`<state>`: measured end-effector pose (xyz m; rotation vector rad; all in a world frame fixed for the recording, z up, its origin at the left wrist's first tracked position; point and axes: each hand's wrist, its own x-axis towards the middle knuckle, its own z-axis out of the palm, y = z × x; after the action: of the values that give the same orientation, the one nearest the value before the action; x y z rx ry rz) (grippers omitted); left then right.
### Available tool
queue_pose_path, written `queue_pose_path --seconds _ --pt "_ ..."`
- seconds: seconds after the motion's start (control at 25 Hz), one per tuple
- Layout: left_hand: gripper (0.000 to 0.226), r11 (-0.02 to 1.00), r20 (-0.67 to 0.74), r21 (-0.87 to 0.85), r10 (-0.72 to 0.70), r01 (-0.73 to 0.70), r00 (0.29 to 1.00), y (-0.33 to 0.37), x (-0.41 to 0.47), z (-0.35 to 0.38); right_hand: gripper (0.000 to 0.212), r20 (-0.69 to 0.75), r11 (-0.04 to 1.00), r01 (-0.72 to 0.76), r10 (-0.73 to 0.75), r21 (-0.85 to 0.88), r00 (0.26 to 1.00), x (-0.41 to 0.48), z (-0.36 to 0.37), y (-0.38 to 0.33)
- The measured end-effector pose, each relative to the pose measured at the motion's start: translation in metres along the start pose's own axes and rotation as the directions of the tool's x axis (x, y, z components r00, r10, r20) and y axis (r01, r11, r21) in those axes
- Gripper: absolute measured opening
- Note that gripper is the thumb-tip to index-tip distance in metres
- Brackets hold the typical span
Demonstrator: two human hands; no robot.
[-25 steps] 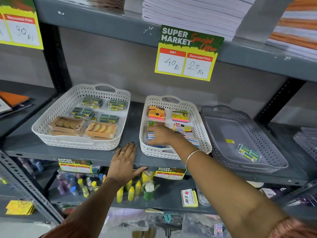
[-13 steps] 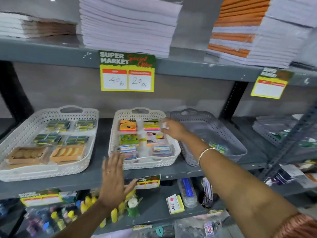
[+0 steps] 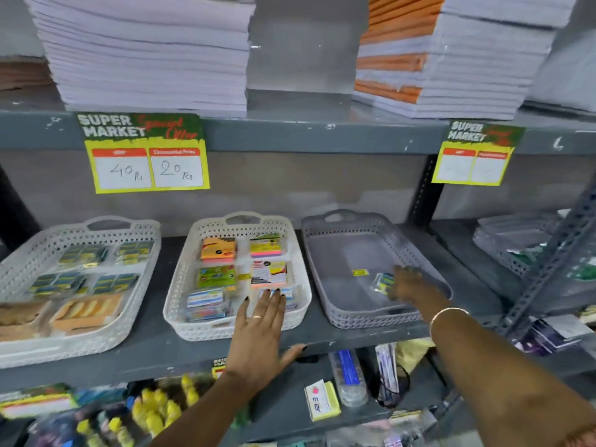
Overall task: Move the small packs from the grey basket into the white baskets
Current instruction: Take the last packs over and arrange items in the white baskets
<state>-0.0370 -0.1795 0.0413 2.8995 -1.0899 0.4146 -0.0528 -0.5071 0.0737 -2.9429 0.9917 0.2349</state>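
While the left hand lies flat and spread, holding nothing, on the shelf edge as a brace, the right hand reaches into the grey basket; last pack sits at its fingertips, grip blurred, cannot tell.

Right hand motion-blurred over pack

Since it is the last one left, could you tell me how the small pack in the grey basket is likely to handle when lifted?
The small pack looks light and probably crinkly, given its clear glossy wrapper. It may slide on the grey basket's smooth floor as the right hand reaches it.
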Motion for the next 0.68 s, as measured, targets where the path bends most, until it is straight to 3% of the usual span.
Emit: queue_pose_path --seconds 0.44,0.6,0.68 --pt "0.089 0.996 0.018 0.069 -0.055 0.053 0.998 0.001 -0.002 0.008 0.063 0.069 0.997 -0.006 0.001 0.078 0.998 0.005 0.003 -0.005" --pt "0.084 0.999 0.021 0.043 -0.019 0.018 1.000 -0.001 -0.002 0.004 0.070 -0.043 0.985 -0.004 0.011 0.174 0.999 -0.002 -0.022 -0.030" --pt "0.083 1.000 0.001 0.011 -0.006 0.006 1.000 -0.007 -0.004 -0.002 0.061 -0.146 0.970 0.071 -0.037 0.233 0.989 -0.006 -0.047 -0.060"
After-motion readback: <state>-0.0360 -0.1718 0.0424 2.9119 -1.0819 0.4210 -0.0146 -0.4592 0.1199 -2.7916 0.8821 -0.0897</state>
